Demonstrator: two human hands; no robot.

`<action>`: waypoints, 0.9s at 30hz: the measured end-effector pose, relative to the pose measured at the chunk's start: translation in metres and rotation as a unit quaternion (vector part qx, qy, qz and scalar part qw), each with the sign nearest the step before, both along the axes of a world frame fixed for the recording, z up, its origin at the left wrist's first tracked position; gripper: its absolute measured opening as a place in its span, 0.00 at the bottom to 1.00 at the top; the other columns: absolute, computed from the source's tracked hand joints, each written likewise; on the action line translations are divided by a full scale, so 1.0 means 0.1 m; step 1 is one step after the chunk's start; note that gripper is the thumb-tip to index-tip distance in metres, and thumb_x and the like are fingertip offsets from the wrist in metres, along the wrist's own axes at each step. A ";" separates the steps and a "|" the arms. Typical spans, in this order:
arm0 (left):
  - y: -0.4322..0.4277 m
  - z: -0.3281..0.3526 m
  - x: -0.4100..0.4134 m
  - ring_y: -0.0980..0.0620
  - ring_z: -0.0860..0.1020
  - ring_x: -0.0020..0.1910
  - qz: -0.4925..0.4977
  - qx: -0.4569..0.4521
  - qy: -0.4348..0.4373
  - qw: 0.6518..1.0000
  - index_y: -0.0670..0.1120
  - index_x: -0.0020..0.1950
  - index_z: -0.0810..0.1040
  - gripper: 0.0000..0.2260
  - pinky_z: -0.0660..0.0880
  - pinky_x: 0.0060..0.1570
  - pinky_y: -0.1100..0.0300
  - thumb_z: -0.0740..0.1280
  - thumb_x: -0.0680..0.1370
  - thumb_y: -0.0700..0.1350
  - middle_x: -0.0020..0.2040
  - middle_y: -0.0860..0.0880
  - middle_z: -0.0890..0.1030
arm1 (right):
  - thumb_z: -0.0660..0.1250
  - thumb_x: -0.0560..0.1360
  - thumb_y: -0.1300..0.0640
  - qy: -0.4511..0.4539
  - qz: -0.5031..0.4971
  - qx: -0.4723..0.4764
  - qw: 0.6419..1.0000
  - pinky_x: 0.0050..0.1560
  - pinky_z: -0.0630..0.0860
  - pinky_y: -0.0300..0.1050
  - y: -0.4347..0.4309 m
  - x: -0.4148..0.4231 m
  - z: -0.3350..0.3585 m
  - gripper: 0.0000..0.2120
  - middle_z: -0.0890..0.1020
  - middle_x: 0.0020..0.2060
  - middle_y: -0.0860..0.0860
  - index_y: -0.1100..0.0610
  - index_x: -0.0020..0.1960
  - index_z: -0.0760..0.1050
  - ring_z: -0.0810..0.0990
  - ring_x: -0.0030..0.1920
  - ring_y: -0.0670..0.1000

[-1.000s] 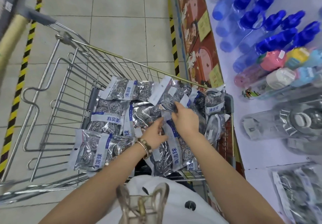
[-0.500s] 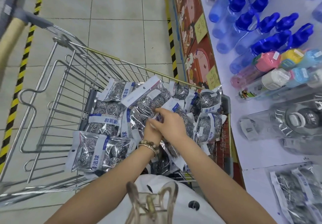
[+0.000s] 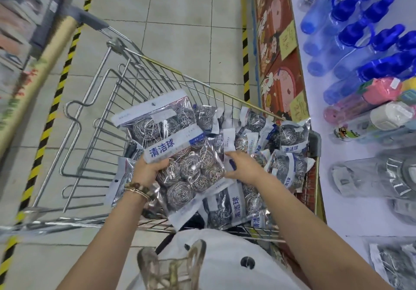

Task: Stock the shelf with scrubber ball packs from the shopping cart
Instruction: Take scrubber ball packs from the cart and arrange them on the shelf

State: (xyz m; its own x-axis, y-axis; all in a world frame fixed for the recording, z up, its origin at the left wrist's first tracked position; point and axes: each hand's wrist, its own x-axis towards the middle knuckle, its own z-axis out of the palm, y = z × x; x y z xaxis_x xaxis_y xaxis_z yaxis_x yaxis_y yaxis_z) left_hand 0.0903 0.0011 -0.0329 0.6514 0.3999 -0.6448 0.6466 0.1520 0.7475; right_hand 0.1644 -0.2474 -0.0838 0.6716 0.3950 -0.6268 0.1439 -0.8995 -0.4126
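The stack of scrubber ball packs [image 3: 180, 154] is up off the pile now. The left hand [image 3: 147, 171] grips its label end and the right hand [image 3: 243, 168] pinches the other edge so nothing slips. More lie below in the shopping cart [image 3: 186, 75], with the shelf [image 3: 337, 220] off right.

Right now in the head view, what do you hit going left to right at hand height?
Hazard tape → shopping cart wire side → left hand → scrubber pack it grips → right hand → loose packs at cart's right end → shelf → clear bottles.
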 end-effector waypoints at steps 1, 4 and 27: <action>0.06 0.00 -0.05 0.47 0.74 0.54 0.007 -0.006 -0.001 1.000 0.40 0.61 0.72 0.20 0.71 0.53 0.54 0.68 0.70 0.33 0.51 0.49 0.78 | 0.74 0.68 0.44 0.014 0.037 -0.016 0.999 0.69 0.66 0.54 0.02 0.05 -0.01 0.42 0.68 0.70 0.56 0.54 0.75 0.58 0.68 0.68 0.56; 0.20 0.04 -0.17 0.49 0.75 0.50 0.021 -0.011 -0.008 1.000 0.45 0.52 0.73 0.15 0.71 0.53 0.54 0.67 0.70 0.30 0.47 0.50 0.77 | 0.75 0.64 0.42 0.013 0.151 -0.091 0.984 0.74 0.54 0.58 0.02 0.06 -0.02 0.50 0.57 0.75 0.54 0.50 0.77 0.51 0.58 0.74 0.56; 0.53 0.16 -0.40 0.50 0.75 0.48 0.047 0.011 -0.049 0.998 0.46 0.54 0.75 0.13 0.71 0.51 0.53 0.68 0.71 0.35 0.48 0.51 0.79 | 0.75 0.63 0.37 -0.171 -0.106 -0.034 0.979 0.35 0.72 0.43 -0.14 0.02 0.04 0.27 0.79 0.40 0.48 0.54 0.51 0.72 0.79 0.42 0.52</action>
